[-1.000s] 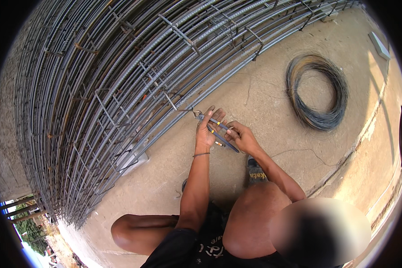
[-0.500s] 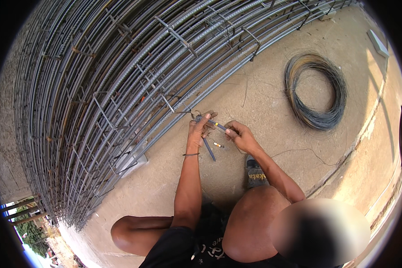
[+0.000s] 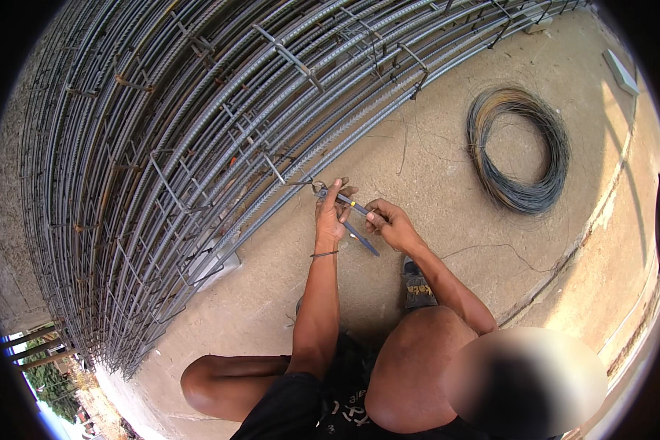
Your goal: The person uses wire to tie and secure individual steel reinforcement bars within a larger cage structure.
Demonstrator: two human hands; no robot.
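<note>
A pair of dark pincers (image 3: 362, 240) with a yellow band on one handle is held in front of me. My left hand (image 3: 330, 216) wraps round it close to the jaws, the thumb pointing up along the tool. With my right hand (image 3: 393, 223) I grip the end of the banded handle between thumb and fingers. The second handle sticks out below, free of my right hand. The jaws sit beside a short piece of dark wire (image 3: 298, 183) at the edge of the rebar cage (image 3: 220, 139); whether they bite on it I cannot tell.
A large coil of thin tie wire (image 3: 484, 172) lies on the concrete floor (image 3: 447, 147) to the right. A loose wire strand (image 3: 510, 247) trails below the coil. My sandalled foot (image 3: 418, 286) is under my right forearm. Stacked rebar cages fill the far left.
The free lower handle has swung right and up, so the pincers' handles are closer together. My left hand has turned slightly and shifted a little right; my right hand has barely moved.
</note>
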